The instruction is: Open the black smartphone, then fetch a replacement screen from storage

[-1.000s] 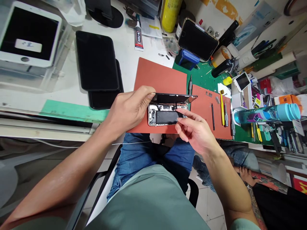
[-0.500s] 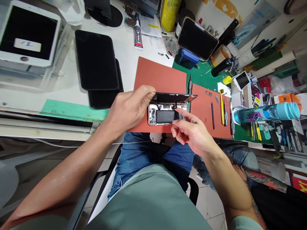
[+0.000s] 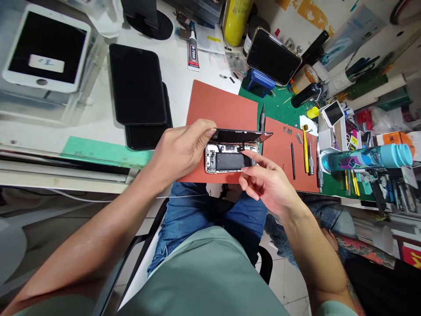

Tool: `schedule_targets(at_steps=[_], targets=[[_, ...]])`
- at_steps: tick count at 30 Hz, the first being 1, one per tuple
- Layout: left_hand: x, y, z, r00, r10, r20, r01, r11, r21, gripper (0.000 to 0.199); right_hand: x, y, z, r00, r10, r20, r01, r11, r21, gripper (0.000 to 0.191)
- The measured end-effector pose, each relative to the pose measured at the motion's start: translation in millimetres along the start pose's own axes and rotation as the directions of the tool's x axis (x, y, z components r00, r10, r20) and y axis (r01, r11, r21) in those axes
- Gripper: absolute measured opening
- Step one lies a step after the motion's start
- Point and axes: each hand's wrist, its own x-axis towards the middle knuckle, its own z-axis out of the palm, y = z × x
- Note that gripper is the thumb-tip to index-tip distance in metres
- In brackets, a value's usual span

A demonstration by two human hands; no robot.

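Note:
An opened smartphone lies on a reddish-brown mat (image 3: 217, 105), its black battery (image 3: 228, 161) and inner parts showing. My left hand (image 3: 186, 147) pinches the left end of the phone screen (image 3: 243, 136), which stands tilted up along the far side of the phone body. My right hand (image 3: 265, 175) has its index finger stretched into the right part of the phone body, close to a dark flex cable at the screen. The thumb is apart from that finger, at the body's near edge. The fingertips partly hide what they touch; no tool shows in this hand.
Left are stacked black tablet-like devices (image 3: 138, 83) and a white phone (image 3: 46, 48) on a plastic box. A glue tube (image 3: 193, 55) lies behind. Right are a black pen-like tool (image 3: 293, 161), a yellow-handled tool (image 3: 305, 149) and a blue bottle (image 3: 365, 156). Another person's tattooed arm (image 3: 365, 250) rests at lower right.
The whole view has shifted slightly, so the bench appears a little further right. Both hands keep nearly the same pose at the phone, and the screen stays tilted up.

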Motion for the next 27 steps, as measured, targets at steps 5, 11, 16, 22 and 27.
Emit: schedule_targets(at_steps=[5, 11, 16, 22, 27], targets=[[0, 0, -0.6, 1.000, -0.008, 0.008, 0.008, 1.000, -0.005, 0.038, 4, 1, -5, 1.000, -0.015, -0.001, 0.015, 1.000, 0.026, 0.074], [0, 1, -1.8, 0.999, -0.043, 0.034, 0.043, 0.999, -0.010, 0.040, 7, 4, -8, 1.000, -0.028, -0.008, 0.029, 0.999, 0.040, 0.061], [0, 1, -1.1, 0.997, -0.069, 0.041, 0.068, 0.998, 0.014, 0.044, 9, 1, -9, 0.999, -0.031, -0.036, 0.032, 0.999, 0.028, 0.057], [2, 0, -1.8, 0.999, -0.037, 0.028, 0.036, 0.999, 0.025, 0.041, -1, 17, -5, 0.987, -0.134, -0.086, 0.127, 0.988, -0.084, 0.051], [3, -1, -1.5, 1.000, 0.015, 0.002, -0.016, 0.998, 0.059, 0.036, -19, 42, 0, 0.956, -0.263, -0.127, 0.210, 0.922, -0.327, 0.029]])
